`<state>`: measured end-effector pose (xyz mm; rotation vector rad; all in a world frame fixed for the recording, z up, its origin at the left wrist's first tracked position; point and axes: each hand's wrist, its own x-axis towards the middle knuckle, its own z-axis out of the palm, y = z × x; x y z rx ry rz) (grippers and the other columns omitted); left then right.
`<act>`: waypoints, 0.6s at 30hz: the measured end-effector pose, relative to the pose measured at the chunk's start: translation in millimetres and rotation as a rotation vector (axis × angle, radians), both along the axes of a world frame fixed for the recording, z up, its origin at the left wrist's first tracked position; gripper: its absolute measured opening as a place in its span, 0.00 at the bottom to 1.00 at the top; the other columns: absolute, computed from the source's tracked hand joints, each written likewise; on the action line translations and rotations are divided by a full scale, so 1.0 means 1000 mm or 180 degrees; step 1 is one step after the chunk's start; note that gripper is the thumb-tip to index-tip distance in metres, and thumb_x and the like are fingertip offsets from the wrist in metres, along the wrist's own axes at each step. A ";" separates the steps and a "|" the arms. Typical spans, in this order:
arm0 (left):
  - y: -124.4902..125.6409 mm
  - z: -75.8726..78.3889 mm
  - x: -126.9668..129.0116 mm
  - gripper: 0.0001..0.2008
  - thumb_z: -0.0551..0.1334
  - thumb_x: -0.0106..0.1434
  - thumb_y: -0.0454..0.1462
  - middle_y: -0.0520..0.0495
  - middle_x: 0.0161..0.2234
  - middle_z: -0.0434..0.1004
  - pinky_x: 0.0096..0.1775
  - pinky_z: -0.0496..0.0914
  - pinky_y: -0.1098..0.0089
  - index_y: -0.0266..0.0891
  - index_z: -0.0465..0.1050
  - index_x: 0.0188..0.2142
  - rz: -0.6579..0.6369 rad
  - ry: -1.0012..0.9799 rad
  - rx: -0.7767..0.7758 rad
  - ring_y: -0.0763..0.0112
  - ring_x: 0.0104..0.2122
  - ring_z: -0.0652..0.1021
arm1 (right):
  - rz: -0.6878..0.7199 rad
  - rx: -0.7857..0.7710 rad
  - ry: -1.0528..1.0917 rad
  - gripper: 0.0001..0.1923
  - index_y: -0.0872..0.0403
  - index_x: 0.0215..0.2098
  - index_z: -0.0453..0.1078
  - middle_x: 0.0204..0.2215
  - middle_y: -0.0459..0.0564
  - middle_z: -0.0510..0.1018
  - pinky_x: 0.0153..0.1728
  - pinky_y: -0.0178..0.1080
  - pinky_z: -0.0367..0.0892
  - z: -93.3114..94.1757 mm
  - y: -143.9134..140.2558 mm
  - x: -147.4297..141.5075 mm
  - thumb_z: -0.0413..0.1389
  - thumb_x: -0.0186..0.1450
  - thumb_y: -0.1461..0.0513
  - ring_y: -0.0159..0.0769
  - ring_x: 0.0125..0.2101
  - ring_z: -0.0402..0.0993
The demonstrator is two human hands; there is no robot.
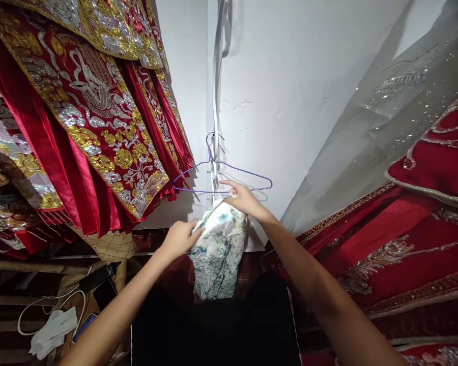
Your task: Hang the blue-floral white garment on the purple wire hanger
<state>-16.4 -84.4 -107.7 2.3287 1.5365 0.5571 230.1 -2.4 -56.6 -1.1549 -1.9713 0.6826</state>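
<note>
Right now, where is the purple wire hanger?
In the head view, the purple wire hanger hangs on the white wall at centre, just above the floral cloth that both hands grip.

The garment (pixel 217 249) pinched in the left hand (pixel 181 236) and right hand (pixel 244 198) is soft, thin cloth with a matt, mottled print, hanging from a thin purple wire hanger (pixel 221 175) with a smooth coated look. The red robes (pixel 87 117) at the left are glossy satin-like cloth, thick with rough, glittering gold and silver embroidery. The wall (pixel 290 91) is matt white paint with small chips.
</note>
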 end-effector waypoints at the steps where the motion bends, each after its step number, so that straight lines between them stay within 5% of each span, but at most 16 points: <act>1: 0.002 0.000 -0.008 0.20 0.52 0.68 0.52 0.45 0.27 0.74 0.39 0.65 0.66 0.42 0.73 0.32 0.0139 0.0149 0.0030 0.57 0.33 0.77 | -0.0277 0.0078 0.0043 0.26 0.52 0.53 0.74 0.44 0.52 0.80 0.47 0.42 0.67 -0.009 0.008 0.004 0.58 0.56 0.65 0.43 0.43 0.75; 5: 0.009 -0.002 -0.047 0.20 0.62 0.60 0.51 0.44 0.21 0.72 0.38 0.66 0.65 0.43 0.70 0.19 0.0350 0.0219 -0.0464 0.54 0.29 0.77 | -0.0531 0.0168 0.0319 0.20 0.54 0.45 0.79 0.45 0.53 0.81 0.49 0.42 0.66 -0.039 0.028 0.027 0.52 0.57 0.66 0.45 0.47 0.75; 8: 0.013 -0.002 -0.071 0.20 0.66 0.57 0.48 0.45 0.17 0.69 0.38 0.66 0.65 0.43 0.68 0.14 0.0521 -0.0025 -0.0611 0.56 0.26 0.76 | -0.0434 0.0191 0.0418 0.19 0.54 0.40 0.79 0.39 0.51 0.83 0.43 0.40 0.68 -0.041 0.031 0.046 0.51 0.55 0.67 0.44 0.41 0.77; 13: 0.039 0.015 -0.080 0.14 0.62 0.61 0.45 0.46 0.18 0.71 0.39 0.66 0.66 0.43 0.72 0.21 0.1126 -0.0665 0.0259 0.58 0.27 0.76 | -0.0321 0.0179 0.0252 0.16 0.54 0.38 0.79 0.35 0.50 0.82 0.36 0.38 0.66 -0.026 0.027 0.056 0.52 0.56 0.66 0.43 0.35 0.76; 18: 0.088 0.016 -0.072 0.12 0.59 0.63 0.41 0.46 0.20 0.74 0.37 0.70 0.67 0.39 0.73 0.27 0.1307 -0.1887 0.0305 0.60 0.27 0.78 | -0.0278 0.0177 0.0214 0.11 0.53 0.34 0.78 0.31 0.48 0.81 0.34 0.37 0.65 -0.020 0.017 0.052 0.54 0.58 0.62 0.41 0.33 0.74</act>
